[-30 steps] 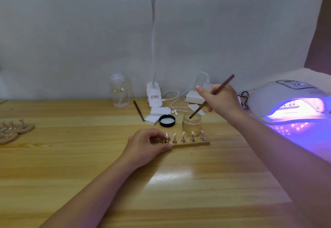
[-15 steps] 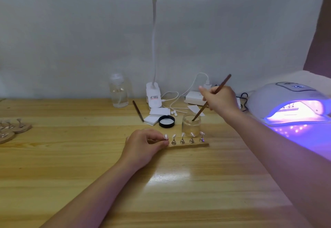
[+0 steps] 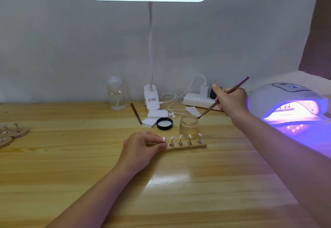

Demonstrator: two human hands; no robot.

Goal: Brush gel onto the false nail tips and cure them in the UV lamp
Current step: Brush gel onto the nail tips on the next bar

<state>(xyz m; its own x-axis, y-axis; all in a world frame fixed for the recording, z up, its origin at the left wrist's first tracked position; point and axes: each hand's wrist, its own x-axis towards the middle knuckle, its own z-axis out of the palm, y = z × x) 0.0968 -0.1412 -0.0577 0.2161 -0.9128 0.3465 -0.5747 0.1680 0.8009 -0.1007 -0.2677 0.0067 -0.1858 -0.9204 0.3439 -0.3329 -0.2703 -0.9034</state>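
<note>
Left hand [image 3: 141, 145] pinches leftmost nail tip [image 3: 163, 139] on wooden stand strip [image 3: 186, 147], mid-table. Right hand [image 3: 231, 100] grips gel brush [image 3: 211, 108], bristles at open gel jar [image 3: 189, 126] rim. Tips likely light, brittle, loosely seated; steady by base. UV lamp [image 3: 286, 100] glows far right.

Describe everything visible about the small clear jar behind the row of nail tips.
The small clear glass jar stands upright and open on the wooden table, just behind the wooden strip carrying five false nail tips on metal stands. It is short and cylindrical, with a faint yellowish tint; how full it is cannot be told. A round black lid lies beside it to the left. The tip of the thin brown brush, held by the right hand, sits at its right rim.
</note>
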